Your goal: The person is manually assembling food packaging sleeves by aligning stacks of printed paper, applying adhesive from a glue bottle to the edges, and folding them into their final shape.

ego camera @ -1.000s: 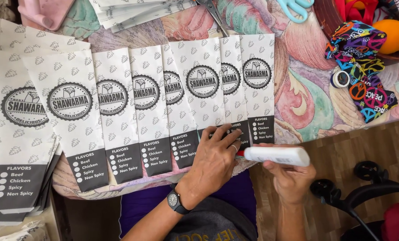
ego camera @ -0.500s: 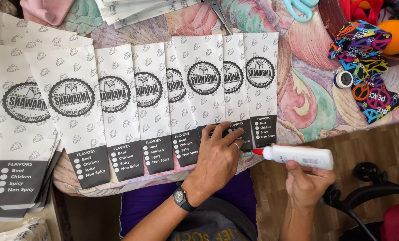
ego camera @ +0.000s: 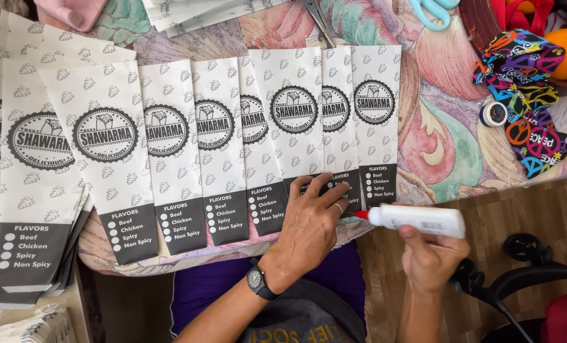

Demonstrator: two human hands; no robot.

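The right hand [ego camera: 431,257] closes its grip around a white plastic glue bottle with a red tip [ego camera: 417,220], holding it level with the tip pointing left, just off the lower right corner of the rightmost bag. Against half a second earlier the bottle sits at much the same height, its tip near the same spot beside the bag's black band; a second ago it was held a little lower and further left.

The left hand [ego camera: 309,225] lies flat, fingers spread and holding nothing, pressing on the black lower bands of two white paper bags with round black printed emblems [ego camera: 334,121]. It has stayed on that spot through all three moments. A dark wristwatch [ego camera: 256,280] sits on its wrist.

The bags lie fanned in an overlapping row along the near edge of the bench, which is covered by a pastel flower-patterned cloth [ego camera: 448,140]. Further left, a thicker stack of the same bags [ego camera: 33,190] hangs over the edge. The row has not shifted.

To the right on the cloth lie a multicoloured patterned fabric piece [ego camera: 525,95], a small roll of tape [ego camera: 493,114] touching it, and an orange ball [ego camera: 566,51] behind. Pale blue scissor handles [ego camera: 433,13] show at the top.
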